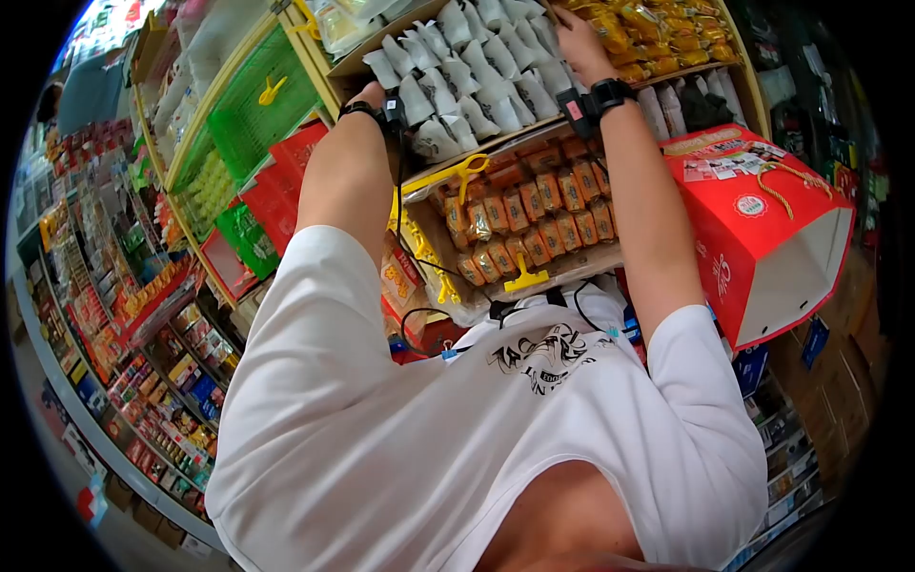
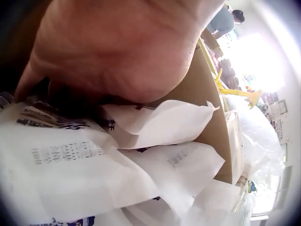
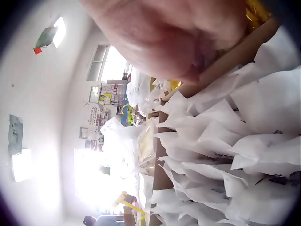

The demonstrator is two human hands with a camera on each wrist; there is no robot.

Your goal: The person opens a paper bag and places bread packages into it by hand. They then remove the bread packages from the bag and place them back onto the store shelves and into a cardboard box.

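Observation:
White paper-wrapped packets (image 1: 477, 81) stand in close rows inside a cardboard box (image 3: 225, 63). My left hand (image 1: 366, 94) is at the box's left side. In the left wrist view its palm (image 2: 113, 52) hangs over the nearest white packets (image 2: 160, 122), its fingertips hidden in shadow behind them; I cannot tell what they hold. On the opposite side, my right hand (image 1: 579, 46) grips the box's right wall. From the right wrist, its curled fingers (image 3: 188, 77) show at the wall's top edge, beside the yellow packets.
Yellow-wrapped packets (image 1: 658, 38) fill the compartment on the right. Below lies a tray of orange-brown packets (image 1: 534, 214) with a yellow clip (image 1: 524, 278). A red gift bag (image 1: 724, 229) is at the right. Green baskets (image 1: 267, 91) and stocked shelves (image 1: 124, 334) line the left.

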